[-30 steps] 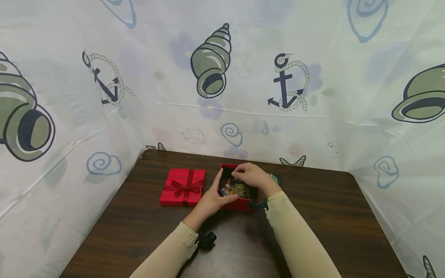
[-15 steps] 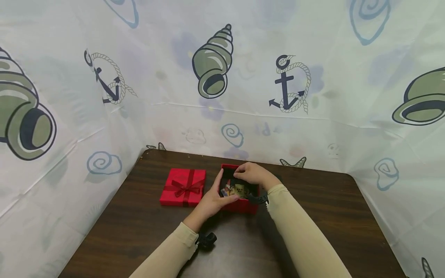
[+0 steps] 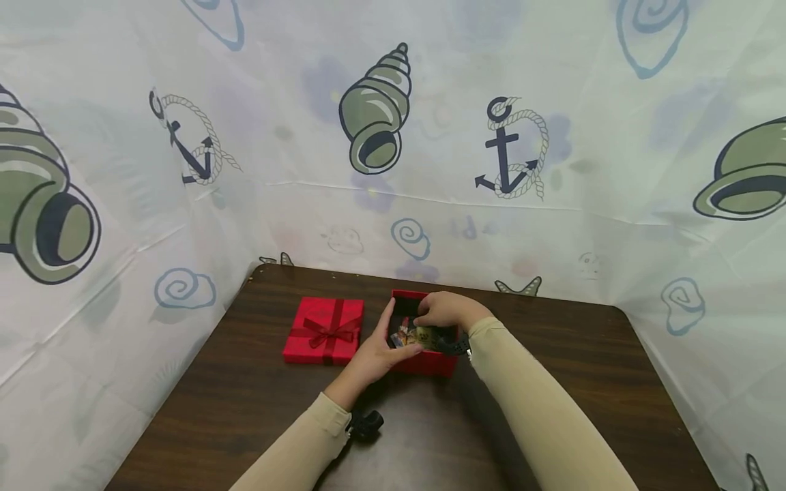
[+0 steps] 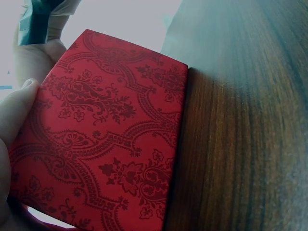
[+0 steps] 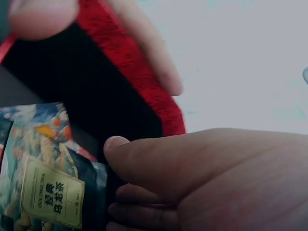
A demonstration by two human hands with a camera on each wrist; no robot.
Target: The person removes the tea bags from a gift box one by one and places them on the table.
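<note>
The lidless red gift box (image 3: 424, 364) has a black inside and dark red floral patterning. My left hand (image 3: 371, 354) grips its left front corner, thumb at the front rim and fingers along the left wall. In the left wrist view, the thumb (image 4: 21, 103) lies on the patterned wall. Tea packets (image 5: 53, 197) with colourful print lie in the box; one bears a gold label reading oolong tea. My right hand (image 3: 451, 310) reaches into the box, fingers loosely bent beside that packet. Nothing shows between thumb and fingers. The box's right part is hidden under this hand.
The red box lid (image 3: 307, 351) with a dark red ribbon bow lies left of the box on the dark wooden table (image 3: 583, 382). A white cloth (image 3: 276, 102) printed with shells and anchors hangs behind and at the sides.
My right hand has moved lower into the box. The green patch seen at the right of that hand a second ago no longer shows. My left hand stays at the box corner.
</note>
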